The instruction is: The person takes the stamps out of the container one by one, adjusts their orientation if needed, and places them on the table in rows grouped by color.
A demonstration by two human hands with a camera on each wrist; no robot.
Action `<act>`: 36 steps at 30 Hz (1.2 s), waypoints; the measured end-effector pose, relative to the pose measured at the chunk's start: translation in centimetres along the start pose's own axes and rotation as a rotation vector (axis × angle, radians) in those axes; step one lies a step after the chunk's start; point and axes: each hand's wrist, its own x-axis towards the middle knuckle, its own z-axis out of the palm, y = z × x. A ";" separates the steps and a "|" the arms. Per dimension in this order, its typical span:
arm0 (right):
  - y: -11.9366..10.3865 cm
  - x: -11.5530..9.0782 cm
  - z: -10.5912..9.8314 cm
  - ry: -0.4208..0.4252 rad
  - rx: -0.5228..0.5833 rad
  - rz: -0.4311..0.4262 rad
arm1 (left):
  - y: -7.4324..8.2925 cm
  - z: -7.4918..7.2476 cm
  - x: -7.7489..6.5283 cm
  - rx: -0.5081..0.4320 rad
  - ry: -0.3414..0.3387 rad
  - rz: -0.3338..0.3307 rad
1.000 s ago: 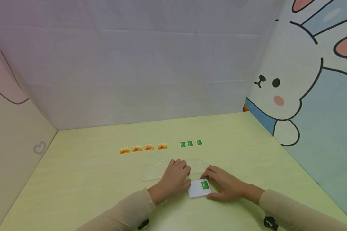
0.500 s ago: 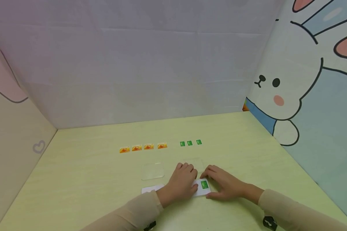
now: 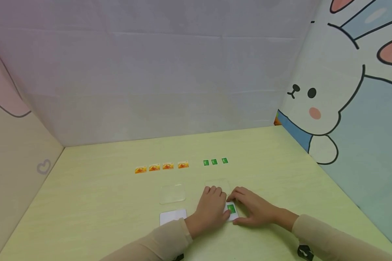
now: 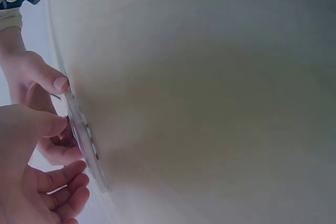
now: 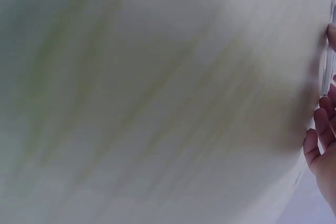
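Observation:
A thin white case (image 3: 234, 217) with a green sticker (image 3: 231, 208) on its top lies on the table in the head view. My right hand (image 3: 253, 208) holds its right end, thumb at the near edge and fingers at the far edge. Over its left part is my left hand (image 3: 210, 208), thumb at the sticker's lower left, hiding much of the case. In the left wrist view, the left thumb (image 4: 52, 125) touches the case (image 4: 86, 140) while the other fingers bend loosely near its edge. The right wrist view catches only some right fingers (image 5: 321, 124) beside it.
A second white case (image 3: 173, 216) lies left of my hands. Two clear plastic pieces, one the left clear lid (image 3: 172, 194), lie behind. Farther back are a row of several orange-yellow stickers (image 3: 168, 166) and three green stickers (image 3: 214, 162). A rabbit-printed wall (image 3: 323, 90) stands right.
My left hand has slid right over the case, its thumb reaching the green sticker. The second white case has come into view at left. The right hand has stayed in place.

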 end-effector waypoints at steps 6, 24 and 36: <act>-0.1 0.0 0.0 0.010 0.002 -0.007 | 0.3 0.0 0.1 -0.022 -0.007 -0.030; 0.0 0.1 0.0 -0.022 0.033 0.049 | 1.2 0.0 0.7 0.015 -0.057 -0.064; 0.0 0.0 0.0 -0.002 0.036 0.025 | 1.5 -0.6 1.0 0.013 -0.087 -0.101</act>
